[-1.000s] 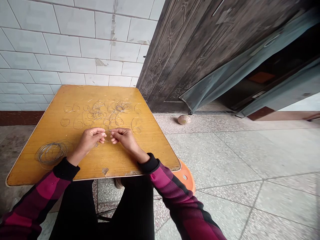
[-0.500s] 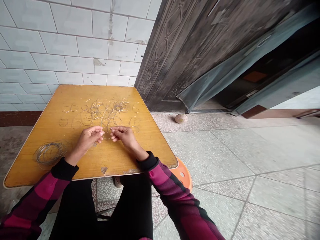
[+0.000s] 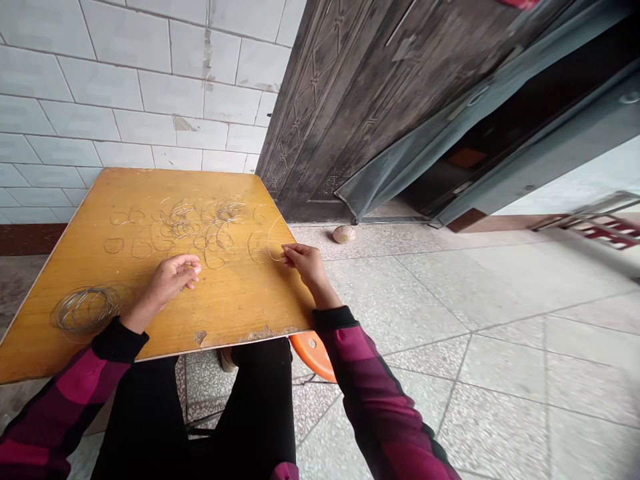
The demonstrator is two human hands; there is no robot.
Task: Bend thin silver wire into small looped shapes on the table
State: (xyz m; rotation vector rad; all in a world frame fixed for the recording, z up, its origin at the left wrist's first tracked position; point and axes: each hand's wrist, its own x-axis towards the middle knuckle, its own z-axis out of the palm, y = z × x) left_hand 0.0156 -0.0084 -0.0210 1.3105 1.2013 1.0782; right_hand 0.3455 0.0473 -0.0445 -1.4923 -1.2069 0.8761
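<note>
Table [image 3: 250, 300] beside tiled wall [image 3: 125, 87] holds wire loops [image 3: 181, 219].

a yellow wood-veneer table [image 3: 235, 313] with a chipped front edge stands against a white tiled wall [image 3: 150, 87], with a dark red skirting band [image 3: 25, 239] along its foot. to the right is a weathered dark embossed door [image 3: 360, 100], with a grey-green curtain [image 3: 425, 153] hanging beside it, and a small round stone [image 3: 344, 234] sits on the speckled terrazzo floor [image 3: 400, 313] near the door's foot. an orange plastic stool [image 3: 310, 350] shows just under the table's near corner, and a red-and-white metal frame [image 3: 600, 223] pokes in at the right edge.
</note>
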